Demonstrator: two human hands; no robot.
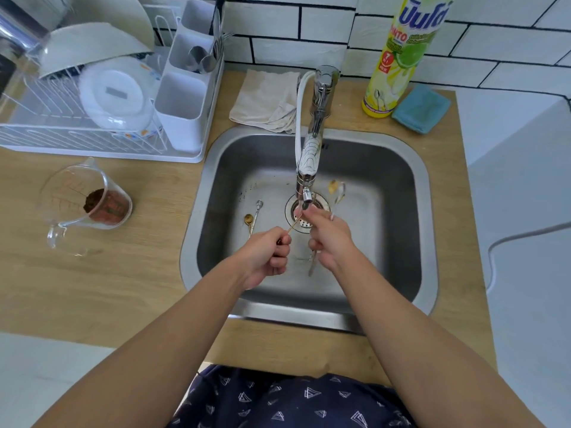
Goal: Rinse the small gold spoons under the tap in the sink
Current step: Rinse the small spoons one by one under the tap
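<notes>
Left hand [267, 256] was curled round the thin handle of a small gold spoon [293, 223], bowl end poked up under the chrome tap with the white hose [310, 168], right over the drain at the middle of the stainless steel sink [398, 193]. Right hand [329, 239] had its fingertips pinched on that same spoon's bowl end just below the spout, rest of the fingers loosely bent. Two more little spoons [252, 218], one gold and one silver, lay on the sink floor at about 9 o'clock from the drain. Another gold spoon pair [336, 193] sat at roughly 2 o'clock. Something silvery [312, 264] under the right hand, too blurry to tell what.

Glass measuring jug with brown grounds [92, 202] sat on the wooden desk [129, 273] at 9 o'clock of the sink. Beige folded cloth [265, 100] at 12 o'clock, yellow dish soap bottle [398, 57] and blue sponge cloth [421, 108] at 1 o'clock.
</notes>
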